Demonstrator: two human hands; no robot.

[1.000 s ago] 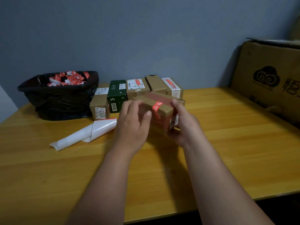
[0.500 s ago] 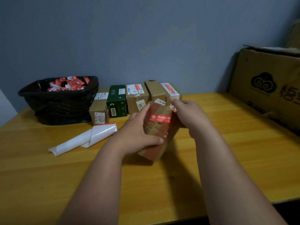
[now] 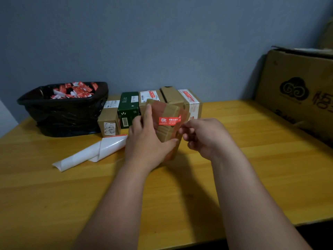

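Note:
My left hand (image 3: 146, 141) grips a small brown cardboard box (image 3: 166, 112) wrapped in tape. The box stands tilted on end on the wooden table (image 3: 252, 159). A red sticker (image 3: 168, 120) with white print runs across the box's face. My right hand (image 3: 207, 136) is at the box's right edge, its thumb and fingers curled together at the sticker's right end, where it wraps round the corner. The box's lower part is hidden behind my left hand.
A row of small parcels stands by the wall: brown ones (image 3: 109, 121), a green one (image 3: 128, 109) and a white-topped one (image 3: 191, 103). A black bag (image 3: 63, 112) with red stickers in it sits at the left. A rolled white sheet (image 3: 93, 152) lies beside it. A large carton (image 3: 297, 94) stands at the right.
The box has been turned from lying in both hands to standing on end in my left hand. My right hand has left the box's side and come to the sticker's right end.

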